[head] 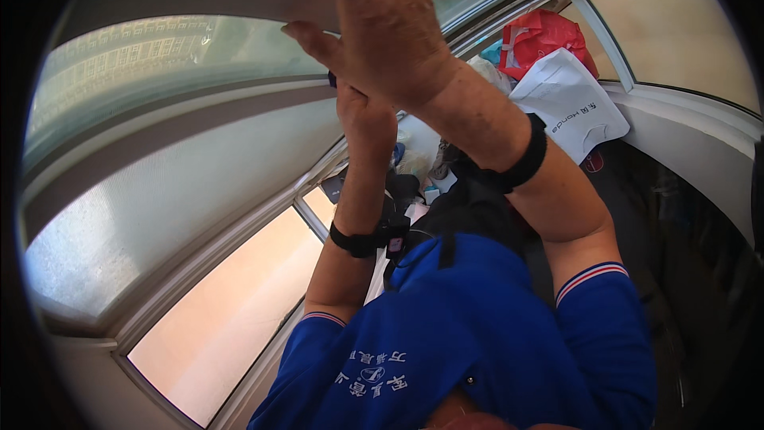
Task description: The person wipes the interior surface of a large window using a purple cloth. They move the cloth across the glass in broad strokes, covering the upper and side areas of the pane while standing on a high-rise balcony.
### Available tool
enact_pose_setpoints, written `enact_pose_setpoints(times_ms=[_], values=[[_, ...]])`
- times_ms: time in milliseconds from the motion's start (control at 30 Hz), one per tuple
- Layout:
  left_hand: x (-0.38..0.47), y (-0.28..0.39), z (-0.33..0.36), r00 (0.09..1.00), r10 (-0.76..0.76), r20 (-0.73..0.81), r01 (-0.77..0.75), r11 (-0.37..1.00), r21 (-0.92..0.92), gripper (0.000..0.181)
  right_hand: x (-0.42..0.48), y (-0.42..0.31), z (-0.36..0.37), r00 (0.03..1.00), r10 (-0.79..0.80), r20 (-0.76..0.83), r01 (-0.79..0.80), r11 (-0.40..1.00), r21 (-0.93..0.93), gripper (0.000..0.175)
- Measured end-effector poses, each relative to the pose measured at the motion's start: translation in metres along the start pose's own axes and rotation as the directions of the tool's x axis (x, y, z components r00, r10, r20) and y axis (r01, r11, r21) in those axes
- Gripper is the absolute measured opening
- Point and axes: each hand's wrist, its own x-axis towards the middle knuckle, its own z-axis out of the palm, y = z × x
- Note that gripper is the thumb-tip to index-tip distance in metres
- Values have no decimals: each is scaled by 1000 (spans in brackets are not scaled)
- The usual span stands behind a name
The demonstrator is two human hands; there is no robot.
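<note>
My right hand (pixel 388 30) is raised in front of a window pane (pixel 256 45), its back towards me and its thumb held apart. The picture's top edge cuts off its fingertips. Just below it is my left hand (pixel 365 113), curled and partly covered by the right one. A small dark thing (pixel 332 79) shows at the left hand's far side; what it is and whether the hand grips it cannot be told. Both forearms wear black straps, and a small device (pixel 395 245) sits by the left strap.
White window frames (pixel 203 304) curve around me. On the right, a red plastic bag (pixel 540 42) and a white printed bag (pixel 576 107) lie by the window corner. Cluttered small items, among them a crumpled clear bag (pixel 415 162), lie beyond my body.
</note>
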Motion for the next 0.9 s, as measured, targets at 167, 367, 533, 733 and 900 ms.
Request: enact_pose_setpoints(times_ms=[167, 367, 533, 733, 900], values=[[-2, -11, 0, 997, 8, 72, -5, 999, -42, 50, -11, 10, 14, 998, 46, -47, -45, 999, 25, 83], [4, 0, 1, 999, -38, -16, 35, 980, -194, 49, -10, 26, 21, 999, -33, 43, 30, 997, 71, 99], [11, 2, 3, 998, -40, -54, 31, 987, -159, 42, -9, 35, 20, 996, -55, 64, 48, 993, 112, 98], [16, -2, 19, 998, -62, 12, 63, 974, -219, 23, 7, 54, -1, 993, -95, 76, 92, 995, 38, 98], [41, 5, 61, 994, -47, 104, 70, 969, -236, 19, 30, 95, -37, 987, -156, 45, 157, 988, -3, 81]])
